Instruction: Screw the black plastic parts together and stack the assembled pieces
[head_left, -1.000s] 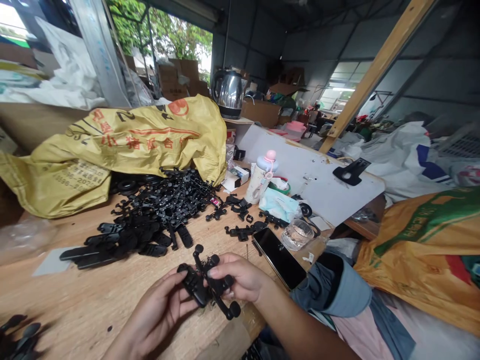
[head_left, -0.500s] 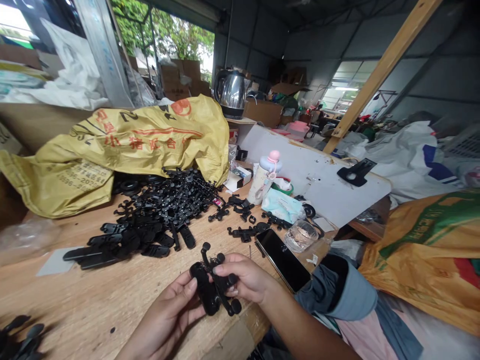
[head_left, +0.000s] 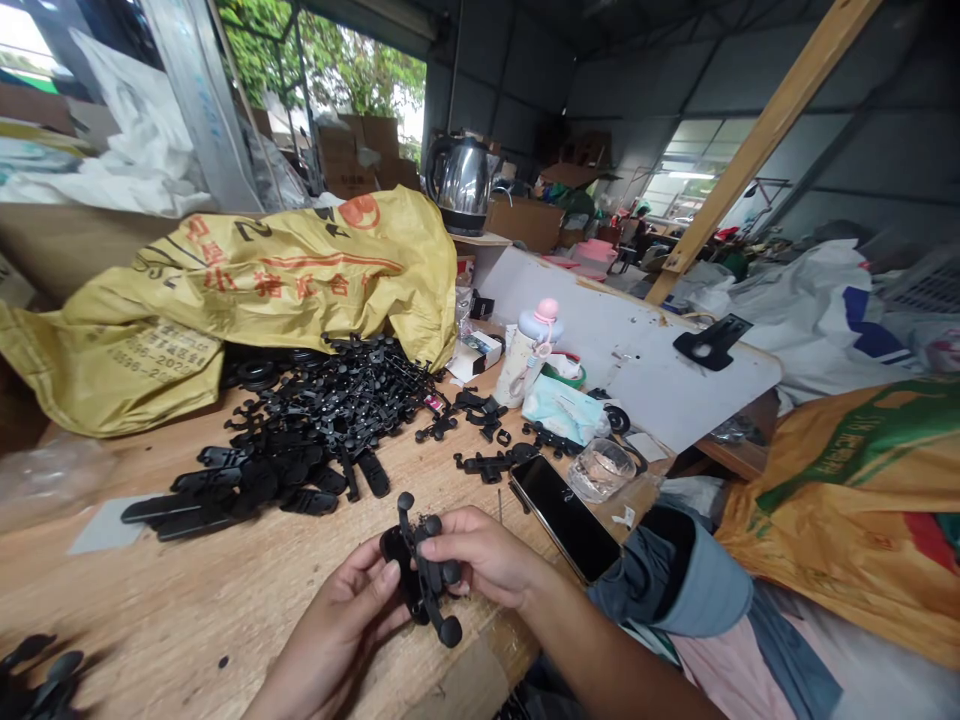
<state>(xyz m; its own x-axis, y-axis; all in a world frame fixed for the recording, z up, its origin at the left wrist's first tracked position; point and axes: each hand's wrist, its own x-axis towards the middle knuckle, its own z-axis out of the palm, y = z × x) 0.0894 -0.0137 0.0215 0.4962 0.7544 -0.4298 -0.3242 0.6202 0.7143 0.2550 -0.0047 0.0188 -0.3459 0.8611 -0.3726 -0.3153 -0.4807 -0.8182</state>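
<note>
Low in the middle of the frame I have a black plastic part (head_left: 420, 575) pinched between both hands, just above the near edge of the wooden table (head_left: 187, 600). My left hand (head_left: 341, 625) cups it from the left, thumb pressed against its side, so that grip is closed around the piece. My right hand (head_left: 484, 555) comes in from the right with its fingers curled over the top, a tight grip on the same part. Two thin stems with round knobs stick out of it, one pointing up, one pointing down toward me.

As I judge it, this one piece is mid-handling: it is off the table and in my fingers, not yet set down anywhere. A big pile of black parts (head_left: 322, 410) spills from the mouth of a yellow sack (head_left: 247, 290) in the centre left of the frame, and that looks like most of the work still waiting. A few flat black pieces (head_left: 34, 675) sit at the lower left corner; I cannot tell whether those are finished ones.

Right of my hands a dark phone (head_left: 566, 515) lies flat, with a clear plastic cup (head_left: 598, 468) just beyond it and a white bottle (head_left: 529, 355) farther up.
</note>
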